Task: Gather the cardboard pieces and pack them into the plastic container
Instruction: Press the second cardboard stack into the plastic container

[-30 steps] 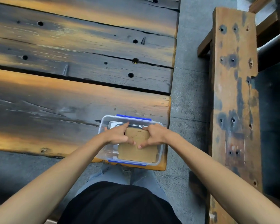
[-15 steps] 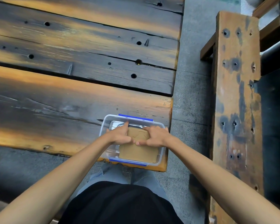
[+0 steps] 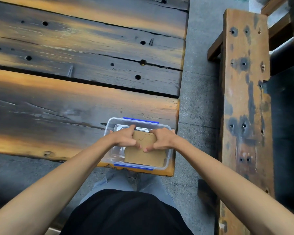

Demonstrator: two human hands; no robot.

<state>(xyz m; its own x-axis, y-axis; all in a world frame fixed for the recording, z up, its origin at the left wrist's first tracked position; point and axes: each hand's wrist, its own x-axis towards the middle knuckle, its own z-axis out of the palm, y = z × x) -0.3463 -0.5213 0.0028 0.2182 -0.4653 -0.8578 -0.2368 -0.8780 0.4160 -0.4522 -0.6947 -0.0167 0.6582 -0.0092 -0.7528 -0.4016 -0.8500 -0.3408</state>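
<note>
Both my hands are down in the clear plastic container (image 3: 168, 150), which sits at the near right corner of the wooden table (image 3: 75, 102), right by its edge. My left hand (image 3: 125, 138) grips the far left part of the cardboard pieces (image 3: 145, 154), fingers curled over the top edge and thumb pressing on the face. My right hand (image 3: 161, 139) does the same on the far right part, fingers wrapped over the far edge, thumb tip flat on the cardboard. So both hands are closed on the cardboard, thumbs nearly meeting in the middle.

The cardboard lies inside the container, toward its right side; the stack reaches from between my hands down toward the near wall. The far end looks lifted or tilted under my fingers, the near end lower in the box. How many pieces there are I cannot tell. A cut line shows on the top piece between my hands.

The container has blue clips (image 3: 140, 119) on its far and near rims. A wooden bench (image 3: 244, 99) stands to the right, well apart from the table, with grey floor (image 3: 199, 82) between.
</note>
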